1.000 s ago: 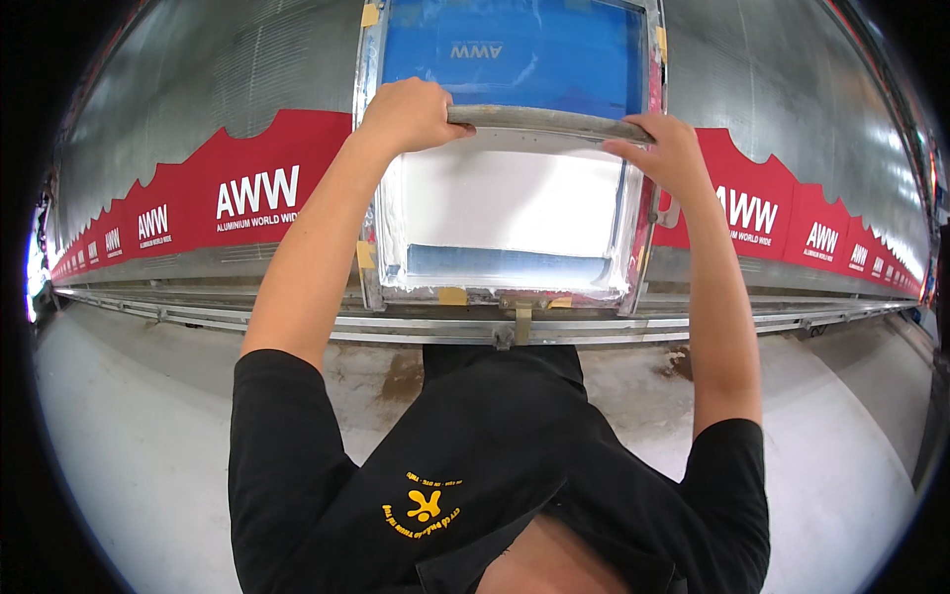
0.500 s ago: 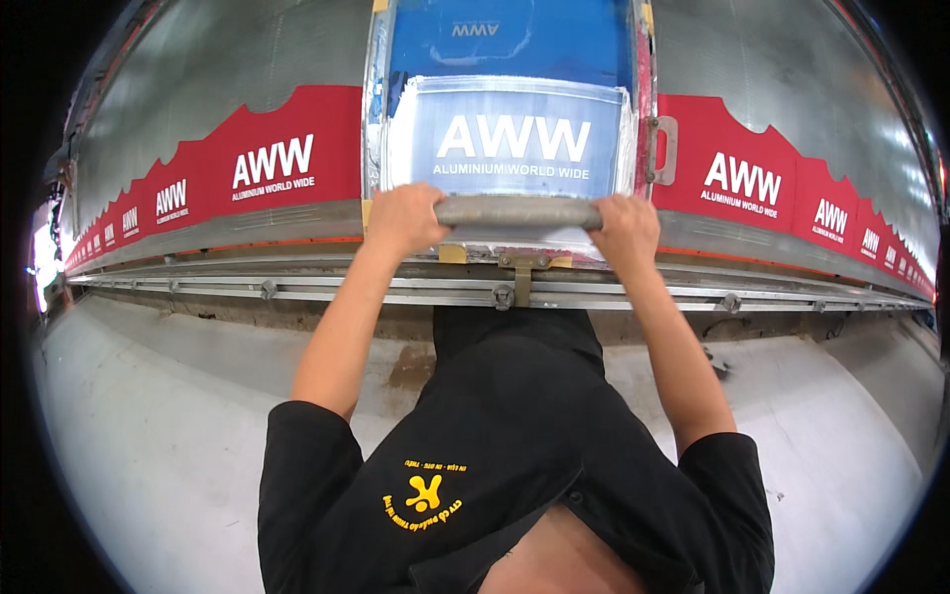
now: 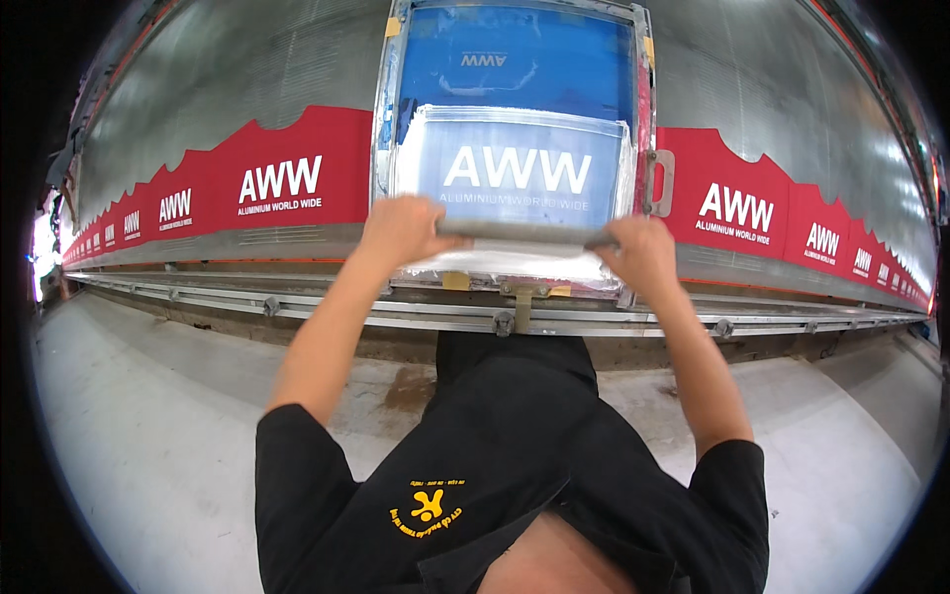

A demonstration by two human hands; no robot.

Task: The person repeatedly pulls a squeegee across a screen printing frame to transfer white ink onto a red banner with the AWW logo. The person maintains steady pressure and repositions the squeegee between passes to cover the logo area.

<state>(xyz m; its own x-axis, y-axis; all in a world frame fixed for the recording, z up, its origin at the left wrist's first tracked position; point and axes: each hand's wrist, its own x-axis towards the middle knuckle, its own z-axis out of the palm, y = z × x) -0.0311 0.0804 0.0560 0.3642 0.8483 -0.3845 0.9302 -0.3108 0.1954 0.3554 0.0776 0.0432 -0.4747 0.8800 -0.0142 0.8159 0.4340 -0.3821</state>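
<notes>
A squeegee with a long grey handle [image 3: 520, 234] lies crosswise over the near part of a screen-printing frame [image 3: 384, 109]. My left hand [image 3: 404, 230] is closed round its left end. At the other end my right hand [image 3: 641, 255] grips it, slightly blurred. The frame's mesh is blue [image 3: 515, 79] in its far part, with a pale see-through panel bearing white lettering in front of it. White ink [image 3: 465, 262] shows along the near side of the squeegee and rims the panel. The squeegee's blade edge is hidden below the handle.
Printed red fabric pieces [image 3: 327, 139] lie in a row along the grey table [image 3: 297, 59], on both sides of the frame. A metal handle [image 3: 661, 183] sticks out at the frame's right. A metal rail [image 3: 416, 315] with knobs runs along the near edge, where a bracket [image 3: 523, 307] meets it.
The frame and table appear lower in the picture. Both hands still hold the squeegee, whose handle looks more tilted. More white ink shows on its near side, and the panel's small lettering looks fainter.
</notes>
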